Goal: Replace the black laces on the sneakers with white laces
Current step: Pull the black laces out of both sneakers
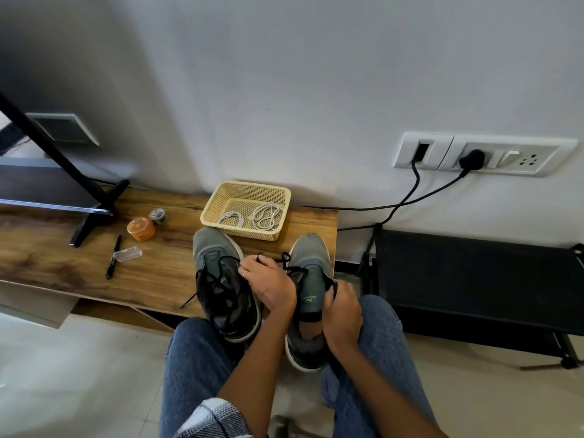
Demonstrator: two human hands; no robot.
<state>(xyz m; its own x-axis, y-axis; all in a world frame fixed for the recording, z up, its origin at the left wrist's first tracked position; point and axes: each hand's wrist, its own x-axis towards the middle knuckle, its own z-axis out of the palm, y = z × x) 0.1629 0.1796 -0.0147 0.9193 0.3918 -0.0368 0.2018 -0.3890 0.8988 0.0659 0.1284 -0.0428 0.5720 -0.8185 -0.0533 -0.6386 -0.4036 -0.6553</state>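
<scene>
Close against the person's knees, two grey mesh sneakers stand on the wooden bench (94, 273). On the left sneaker (224, 289) a black lace (208, 279) hangs loose. The left hand (268, 282) seems to pinch the right sneaker's (311, 279) black lace end (286, 259), though the fingertips are hard to read. The right hand (343, 314) grips that sneaker's collar. Behind them, two coiled white laces (267, 216) lie in a pale yellow plastic basket (221, 192).
</scene>
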